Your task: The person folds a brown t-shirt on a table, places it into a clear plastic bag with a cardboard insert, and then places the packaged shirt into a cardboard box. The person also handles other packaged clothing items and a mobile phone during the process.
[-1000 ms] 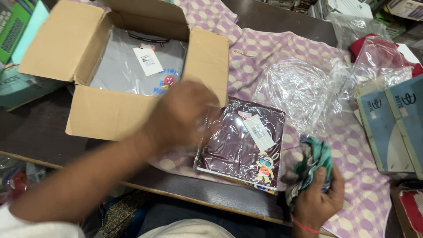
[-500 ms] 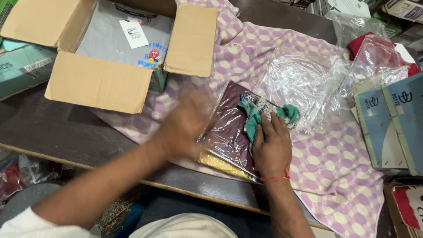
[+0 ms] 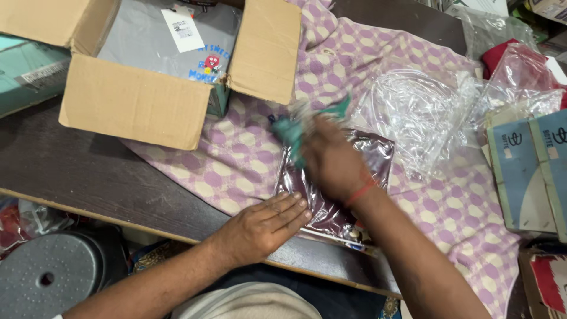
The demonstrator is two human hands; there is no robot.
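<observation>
On the dark wooden desk (image 3: 71,171), a purple-and-cream checked cloth (image 3: 236,159) is lying spread, and near its front edge a flat, clear plastic packet holding a dark maroon folded garment (image 3: 342,195) is resting, with a small colourful print at its near corner. The left hand (image 3: 263,227) is lying palm down with fingers stretched out together, pressing the packet's near-left edge against the desk. The right hand (image 3: 333,162), blurred and wearing a red thread at the wrist, is gripping a crumpled teal cloth (image 3: 295,130) and holding it against the top of the packet. At the upper left, an open brown cardboard box (image 3: 133,106) is sitting with its flaps folded outward, containing a grey folded garment (image 3: 142,41) that is carrying a white rectangular tag (image 3: 183,28) and a small cartoon print. Crumpled clear plastic bags (image 3: 425,112) are lying just right of the packet, and pale blue flat cartons (image 3: 525,171) are sitting at the far right edge. Open cloth is showing between the box and the packet, while a bare strip of desk is running along the near edge beneath the left forearm.
</observation>
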